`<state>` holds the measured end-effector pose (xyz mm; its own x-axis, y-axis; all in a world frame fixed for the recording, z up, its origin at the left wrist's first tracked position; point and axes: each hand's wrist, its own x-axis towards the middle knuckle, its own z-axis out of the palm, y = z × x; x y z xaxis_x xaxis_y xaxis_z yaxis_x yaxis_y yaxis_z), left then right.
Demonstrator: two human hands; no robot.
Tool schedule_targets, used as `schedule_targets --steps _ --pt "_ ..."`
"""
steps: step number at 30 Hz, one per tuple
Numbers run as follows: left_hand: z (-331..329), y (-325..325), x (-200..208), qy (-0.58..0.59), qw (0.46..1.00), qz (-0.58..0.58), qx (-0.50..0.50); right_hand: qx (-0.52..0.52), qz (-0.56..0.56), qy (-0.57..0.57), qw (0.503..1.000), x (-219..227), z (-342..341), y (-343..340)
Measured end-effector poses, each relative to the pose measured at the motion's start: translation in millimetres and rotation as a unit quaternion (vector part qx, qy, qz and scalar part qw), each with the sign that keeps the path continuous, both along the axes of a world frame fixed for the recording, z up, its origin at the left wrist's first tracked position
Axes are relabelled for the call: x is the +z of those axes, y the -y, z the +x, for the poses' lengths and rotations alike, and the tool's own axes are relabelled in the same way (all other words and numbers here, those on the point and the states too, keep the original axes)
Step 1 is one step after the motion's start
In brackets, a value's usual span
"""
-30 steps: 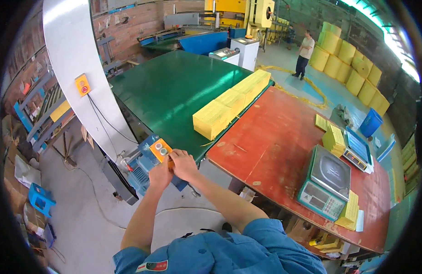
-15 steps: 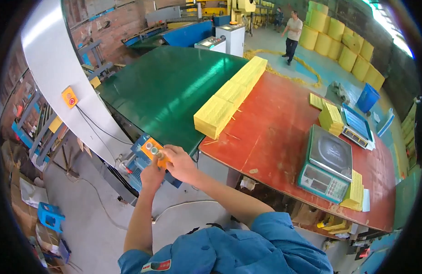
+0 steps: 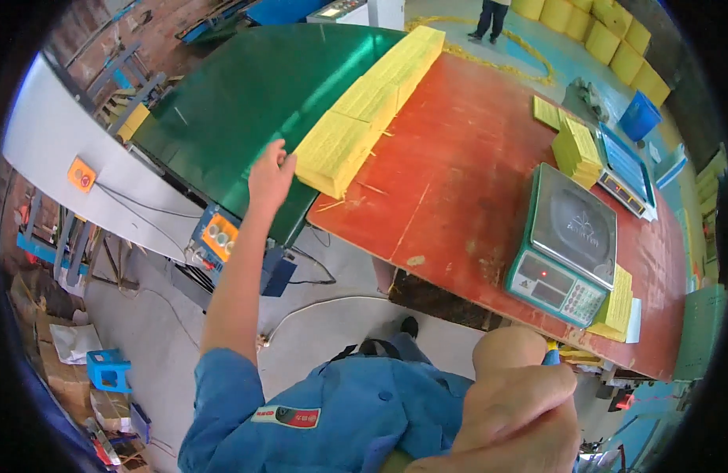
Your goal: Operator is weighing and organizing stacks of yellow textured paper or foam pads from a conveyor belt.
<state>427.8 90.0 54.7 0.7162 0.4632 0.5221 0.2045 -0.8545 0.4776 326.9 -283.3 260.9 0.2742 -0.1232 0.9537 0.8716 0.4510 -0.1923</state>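
My left hand [image 3: 271,180] reaches over the near right part of the green conveyor belt [image 3: 222,102], beside the near end of a long row of yellow sheet stacks [image 3: 332,146]. Its fingers are loosely bent and apart, with nothing in them. Whether the thumb touches the stack I cannot tell. Very close to the view at the lower right, my right hand [image 3: 529,394] is raised with its fingers curled in; whatever they may hold is hidden. The orange button box [image 3: 220,236] with round buttons stands below the belt, left of my left forearm.
A red table [image 3: 450,173] adjoins the belt on the right. On it stand a green weighing scale [image 3: 565,244], a second scale with a blue tray [image 3: 628,169] and smaller yellow stacks [image 3: 577,150]. A cable [image 3: 301,303] lies on the floor. A person [image 3: 490,20] stands farther back.
Both hands have left the orange button box. My left hand has moved up beside the yellow row; my right hand has come back close to the view. The view has tilted downward.
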Motion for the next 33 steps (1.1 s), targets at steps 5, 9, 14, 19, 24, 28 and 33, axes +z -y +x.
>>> schedule_targets --steps 5,9,14,19,24,28,33 --pt "86 -38 -4 -0.144 0.967 -0.208 -0.029 0.031 -0.193 -0.064 0.979 8 44 37" --pt "108 -45 -26 -0.266 0.869 -0.407 -0.093 0.091 -0.164 0.191 0.963 -16 106 50" --pt "95 -29 -27 -0.279 0.817 -0.493 -0.108 0.077 -0.327 0.05 0.941 -67 117 46" --pt "91 59 -26 -0.322 0.81 -0.452 -0.189 0.03 -0.451 -0.236 0.86 -225 118 34" --pt "79 157 -23 -0.435 0.815 -0.259 -0.282 -0.081 -0.379 -0.513 0.767 -294 85 58" --pt "68 187 -37 -0.381 0.765 -0.326 -0.404 -0.237 -0.308 -0.585 0.712 -284 64 70" --pt "68 207 -30 -0.399 0.702 -0.386 -0.446 -0.208 -0.283 -0.592 0.725 -300 65 69"
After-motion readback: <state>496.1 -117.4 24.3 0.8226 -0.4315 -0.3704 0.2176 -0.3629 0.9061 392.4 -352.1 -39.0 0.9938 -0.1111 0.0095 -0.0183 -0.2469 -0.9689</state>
